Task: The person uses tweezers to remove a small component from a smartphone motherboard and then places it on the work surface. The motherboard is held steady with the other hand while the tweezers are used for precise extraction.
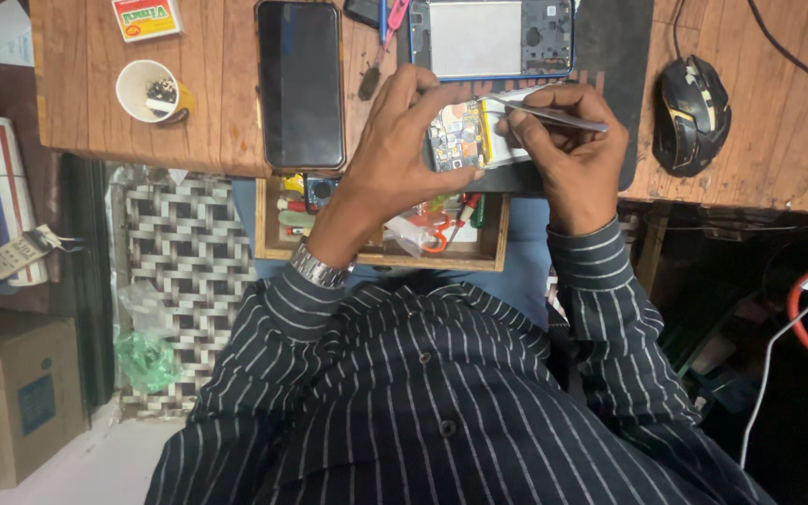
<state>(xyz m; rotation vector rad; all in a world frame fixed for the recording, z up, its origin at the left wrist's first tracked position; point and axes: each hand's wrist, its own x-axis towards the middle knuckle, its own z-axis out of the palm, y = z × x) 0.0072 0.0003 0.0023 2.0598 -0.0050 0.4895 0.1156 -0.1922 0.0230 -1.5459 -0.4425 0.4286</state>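
left hand [395, 154] gripping circuit board [457, 134], right hand [568, 154] tweezers [544, 114]

Circuit board [455, 136] partly behind fingers [423, 98]; tweezers' [554, 116] tip perhaps hidden.

A dark phone [300, 84] lies face-up near the wooden table's [217, 112] left end, a white cup [149, 91] beside it, a black mouse [693, 114] toward the right edge.

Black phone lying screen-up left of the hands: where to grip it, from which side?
Take the black phone across its two long edges at mid-length, coming from above. It lies flat on the wooden desk, too thin for an end grip, with the cup at one side and the left hand at the other.
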